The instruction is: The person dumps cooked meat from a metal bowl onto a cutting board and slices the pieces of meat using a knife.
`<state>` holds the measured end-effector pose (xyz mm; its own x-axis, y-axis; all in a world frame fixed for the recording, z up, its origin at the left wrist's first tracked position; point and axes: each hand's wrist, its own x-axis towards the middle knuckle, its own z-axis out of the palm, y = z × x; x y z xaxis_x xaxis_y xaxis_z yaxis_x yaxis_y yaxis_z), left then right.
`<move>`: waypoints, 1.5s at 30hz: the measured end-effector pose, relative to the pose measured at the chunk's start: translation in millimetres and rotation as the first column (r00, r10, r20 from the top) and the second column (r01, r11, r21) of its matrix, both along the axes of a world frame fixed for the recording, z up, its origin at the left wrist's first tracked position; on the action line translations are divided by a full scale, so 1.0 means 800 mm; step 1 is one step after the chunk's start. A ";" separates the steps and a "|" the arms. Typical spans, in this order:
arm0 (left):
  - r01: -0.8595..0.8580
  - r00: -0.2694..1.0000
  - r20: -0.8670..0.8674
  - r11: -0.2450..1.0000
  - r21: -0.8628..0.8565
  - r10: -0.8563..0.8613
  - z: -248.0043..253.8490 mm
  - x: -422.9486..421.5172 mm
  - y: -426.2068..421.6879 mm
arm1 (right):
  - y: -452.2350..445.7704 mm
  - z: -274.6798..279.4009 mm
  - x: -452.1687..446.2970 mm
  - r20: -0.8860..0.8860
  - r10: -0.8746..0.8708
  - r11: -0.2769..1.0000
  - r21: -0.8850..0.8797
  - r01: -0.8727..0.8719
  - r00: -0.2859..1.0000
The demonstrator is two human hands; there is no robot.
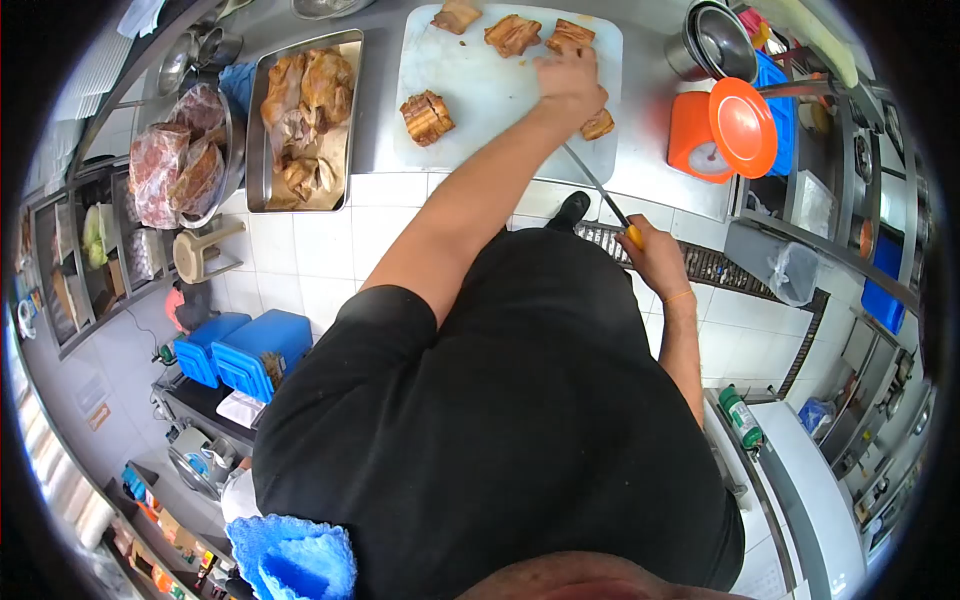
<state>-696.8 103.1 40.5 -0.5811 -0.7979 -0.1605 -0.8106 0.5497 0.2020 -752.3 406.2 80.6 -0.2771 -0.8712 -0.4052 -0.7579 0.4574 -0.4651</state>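
- reaching across the white cutting board (480, 95), i had the left hand (572, 82) at the near side of the far-right meat piece (570, 32), fingers bent and spread; from my remote feed i could not tell whether they gripped it or only rested there.
- right hand (657, 257): low, between the black-clothed body and the board; i had it wrapped firmly around the yellow handle (635, 237) of a knife (597, 184), whose blade slanted up and leftward, its tip by the board's near edge.
- near-right meat piece (598, 125): it lay on the board, just beside the left wrist and near the blade, partly covered from my view.
- remaining pieces: i counted a middle meat piece (513, 35) and a far-left meat piece (455, 16) toward the far edge, and a near-left meat piece (428, 118) well apart from both hands.
- left of the board: a metal tray (336, 192) carried browned poultry (326, 85); beyond it i saw plastic-wrapped red meat (158, 170) in a metal bowl (237, 145).
- right of the board: an orange scale (686, 135), an orange dish (745, 127) and metal pots (725, 42) stood on the steel worktop (650, 25).
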 end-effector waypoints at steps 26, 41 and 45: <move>-0.012 0.943 -0.332 0.998 0.061 0.032 -0.017 0.194 0.052 | -0.101 0.020 0.041 -0.145 0.130 0.986 -0.085 -0.143 0.981; -0.039 0.941 -0.334 0.998 0.041 0.050 -0.029 0.190 0.052 | -0.113 0.057 0.054 -0.173 0.278 0.959 0.105 -0.262 0.945; -0.021 0.947 -0.320 1.000 0.023 0.028 -0.028 0.190 0.053 | -0.162 -0.026 0.061 -0.110 0.240 0.970 0.055 -0.235 0.965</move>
<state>-544.6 145.3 17.9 -0.5847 -0.8111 0.0155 -0.7146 0.5240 0.4635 -703.4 276.3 60.2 -0.1106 -0.9009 -0.4197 -0.8943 0.2744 -0.3534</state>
